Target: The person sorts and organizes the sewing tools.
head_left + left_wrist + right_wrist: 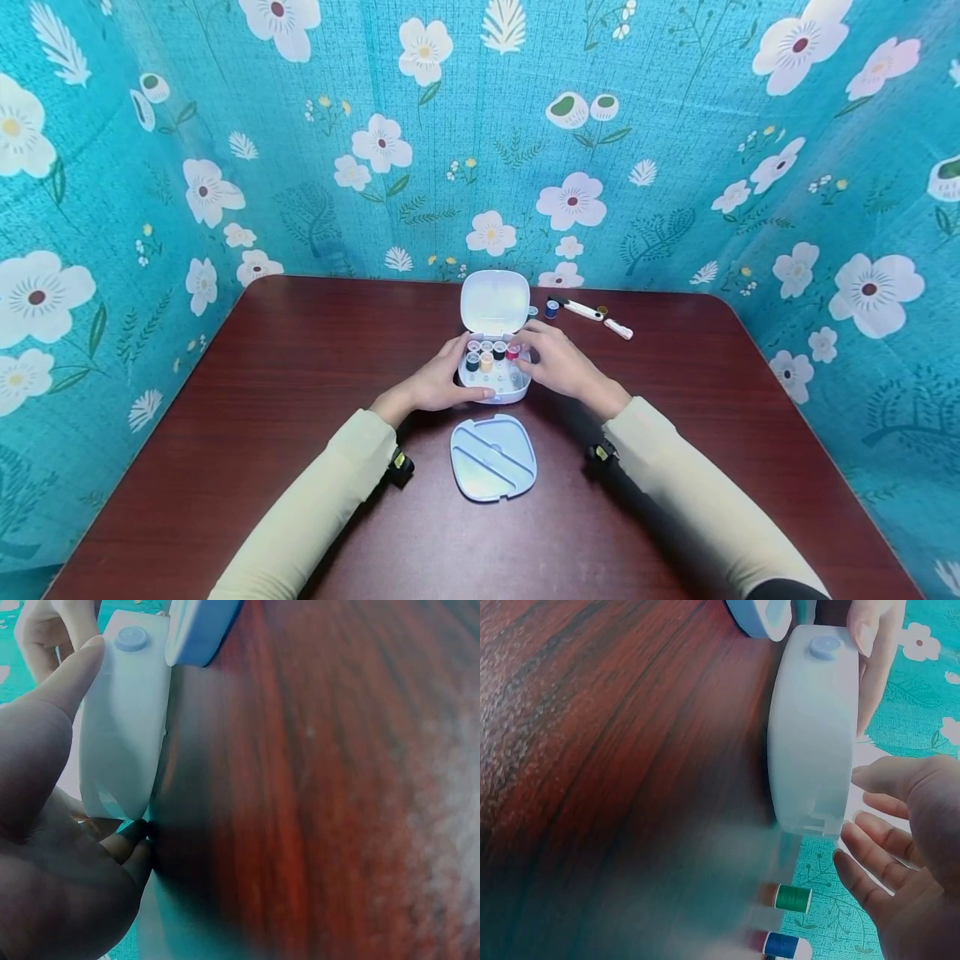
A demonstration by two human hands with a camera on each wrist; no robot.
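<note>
A white sewing box (495, 398) stands on the table with its lid (495, 302) raised at the back. Several thread spools sit in rows inside, among them a peach spool (486, 362) and a dark spool (472, 362). My left hand (438, 379) grips the box's left side, thumb across the front wall by the round blue button (131, 638). At the right rim, my right hand (558, 360) has thumb and index finger about a red thread spool (513, 353) in the back row. Its other fingers are spread outside the box (814, 735).
A light blue divided tray (493, 458) lies in front of the box. Behind and to the right are a green spool (792, 898), a blue spool (552, 309), a black-and-white slim tool (581, 310) and a small white item (618, 329). A floral curtain (450, 150) hangs behind the table.
</note>
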